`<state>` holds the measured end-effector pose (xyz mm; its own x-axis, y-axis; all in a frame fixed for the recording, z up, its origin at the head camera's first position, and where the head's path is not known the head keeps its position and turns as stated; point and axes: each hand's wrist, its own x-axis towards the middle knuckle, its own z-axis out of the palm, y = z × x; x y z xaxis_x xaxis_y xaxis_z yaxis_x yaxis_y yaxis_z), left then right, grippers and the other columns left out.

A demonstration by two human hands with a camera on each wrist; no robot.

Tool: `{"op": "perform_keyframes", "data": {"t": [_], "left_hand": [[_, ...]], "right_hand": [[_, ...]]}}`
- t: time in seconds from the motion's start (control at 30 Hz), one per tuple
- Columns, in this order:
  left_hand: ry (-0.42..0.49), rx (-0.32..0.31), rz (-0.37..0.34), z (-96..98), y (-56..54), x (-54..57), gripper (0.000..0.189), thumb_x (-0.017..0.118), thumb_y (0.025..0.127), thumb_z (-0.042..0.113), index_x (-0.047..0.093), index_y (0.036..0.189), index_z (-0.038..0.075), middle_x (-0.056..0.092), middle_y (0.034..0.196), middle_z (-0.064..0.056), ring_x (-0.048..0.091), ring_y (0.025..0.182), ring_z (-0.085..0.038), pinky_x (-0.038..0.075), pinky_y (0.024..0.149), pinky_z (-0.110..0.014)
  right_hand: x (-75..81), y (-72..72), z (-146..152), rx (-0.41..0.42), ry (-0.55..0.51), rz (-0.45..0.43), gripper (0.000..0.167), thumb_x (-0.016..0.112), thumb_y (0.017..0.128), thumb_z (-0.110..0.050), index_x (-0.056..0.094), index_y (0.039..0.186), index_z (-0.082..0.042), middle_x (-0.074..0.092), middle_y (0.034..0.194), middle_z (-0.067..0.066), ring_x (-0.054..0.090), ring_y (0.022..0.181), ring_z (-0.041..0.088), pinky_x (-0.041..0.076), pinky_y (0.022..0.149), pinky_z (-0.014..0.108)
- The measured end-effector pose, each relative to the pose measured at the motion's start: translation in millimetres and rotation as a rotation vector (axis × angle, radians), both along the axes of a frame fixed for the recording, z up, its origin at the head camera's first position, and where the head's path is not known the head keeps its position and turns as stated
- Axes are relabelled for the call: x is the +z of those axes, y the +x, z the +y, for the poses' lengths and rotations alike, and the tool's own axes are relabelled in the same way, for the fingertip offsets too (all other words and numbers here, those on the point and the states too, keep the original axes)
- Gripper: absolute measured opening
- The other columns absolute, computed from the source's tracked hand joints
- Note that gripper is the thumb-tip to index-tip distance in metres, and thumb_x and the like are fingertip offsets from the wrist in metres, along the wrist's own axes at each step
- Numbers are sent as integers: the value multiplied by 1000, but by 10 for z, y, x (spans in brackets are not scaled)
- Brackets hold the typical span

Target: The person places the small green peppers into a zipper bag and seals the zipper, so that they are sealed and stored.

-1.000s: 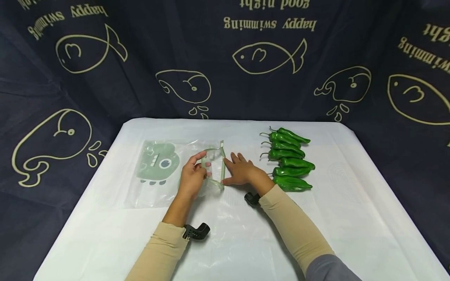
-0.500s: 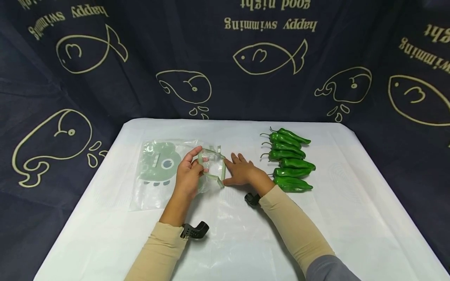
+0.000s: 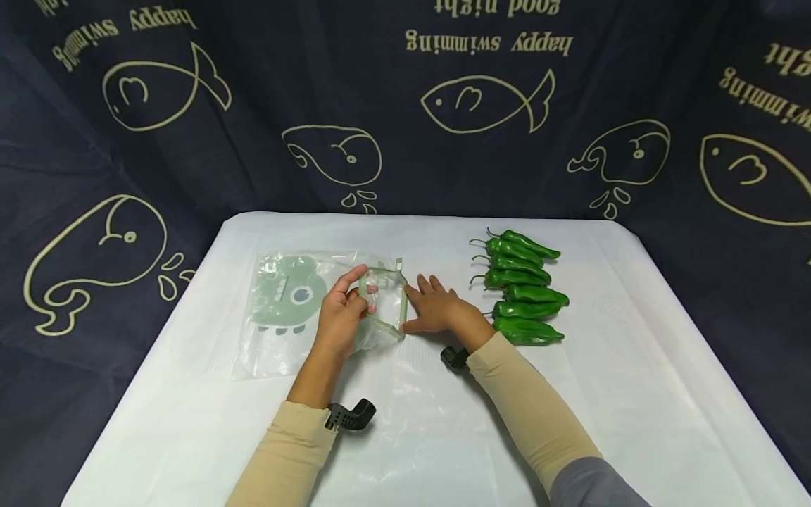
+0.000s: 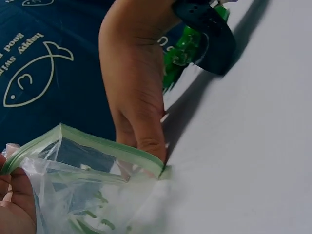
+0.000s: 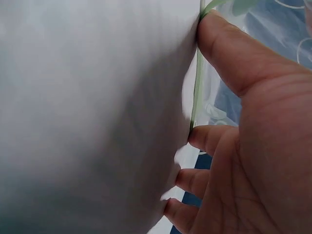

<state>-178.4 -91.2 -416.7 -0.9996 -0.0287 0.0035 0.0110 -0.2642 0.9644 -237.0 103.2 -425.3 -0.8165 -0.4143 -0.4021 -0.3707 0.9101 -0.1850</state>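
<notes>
A clear plastic zip bag with a green dinosaur print lies flat on the table, its green-edged mouth facing right. My left hand pinches the upper lip of that mouth and holds it up, so the mouth gapes. At the lower lip, my right hand is spread on the table; its thumb and a fingertip press the green zip strip in the right wrist view. Right of this hand, several green peppers lie in a column, stems mostly pointing left. Through the clear film, some left fingertips show.
The white-covered table has its far edge against a dark blue curtain printed with fish and whales. A black wrist camera sits on the left wrist, another on the right.
My left hand has moved slightly left with the upper lip, and the bag's mouth gapes wider. The right hand and the peppers have stayed in place.
</notes>
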Motion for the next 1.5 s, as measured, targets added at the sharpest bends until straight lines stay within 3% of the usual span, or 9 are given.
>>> {"op": "perform_keyframes", "data": {"t": [0.27, 0.37, 0.47, 0.63, 0.83, 1.1, 1.23, 1.5], "left_hand": [[-37, -8, -53, 26, -3, -85, 62, 44, 84, -14, 52, 143, 6, 62, 111, -14, 57, 77, -12, 50, 65, -22], [-66, -20, -60, 28, 5, -118, 60, 44, 86, -14, 54, 142, 7, 62, 113, -20, 57, 75, -13, 50, 65, -22], [-107, -43, -54, 27, 8, -144, 58, 45, 88, -12, 54, 142, 7, 61, 117, -25, 59, 84, -15, 50, 67, -21], [-127, -68, -57, 27, 11, -178, 56, 46, 90, -11, 53, 143, 7, 59, 120, -30, 59, 103, -30, 52, 68, -21], [-130, -78, -67, 23, 5, -200, 56, 46, 90, -10, 52, 144, 7, 59, 120, -29, 57, 109, -34, 53, 69, -22], [-127, -81, -74, 21, 7, -194, 55, 46, 90, -10, 53, 143, 6, 59, 118, -26, 59, 100, -26, 53, 67, -22], [-130, -77, -77, 25, 7, -185, 55, 45, 90, -10, 53, 143, 6, 60, 117, -27, 58, 103, -31, 52, 67, -22], [-132, -90, -79, 17, 7, -194, 56, 44, 90, -10, 53, 143, 5, 51, 137, -23, 55, 110, -36, 51, 67, -20]], "right_hand": [[-17, -23, 1, 3, -9, -3, 96, 60, 89, -64, 17, 161, -16, 4, 164, 17, 2, 149, 39, 20, 114, 66], [-21, -27, 13, 7, -21, 1, 96, 61, 89, -63, 18, 160, -16, 6, 164, 17, 3, 149, 40, 21, 114, 66], [-18, -33, 23, 9, -49, 16, 95, 63, 89, -62, 21, 160, -16, 9, 164, 18, 5, 149, 41, 22, 113, 66], [-14, -39, 46, 9, -100, 30, 94, 64, 89, -59, 22, 159, -13, 13, 163, 20, 8, 148, 42, 23, 114, 64], [0, -17, 98, 3, -194, 43, 90, 67, 90, -53, 26, 158, -11, 17, 161, 22, 11, 148, 42, 20, 119, 55], [63, 38, 189, 12, -325, 124, 85, 71, 89, -48, 35, 155, -9, 24, 159, 23, 22, 146, 41, 26, 116, 55], [120, 75, 248, 21, -363, 163, 81, 72, 90, -44, 37, 154, -9, 29, 158, 22, 29, 143, 40, 30, 114, 55], [173, 155, 418, 77, -399, 286, 73, 71, 91, -43, 47, 148, -5, 41, 151, 21, 39, 138, 38, 34, 113, 52]]}}
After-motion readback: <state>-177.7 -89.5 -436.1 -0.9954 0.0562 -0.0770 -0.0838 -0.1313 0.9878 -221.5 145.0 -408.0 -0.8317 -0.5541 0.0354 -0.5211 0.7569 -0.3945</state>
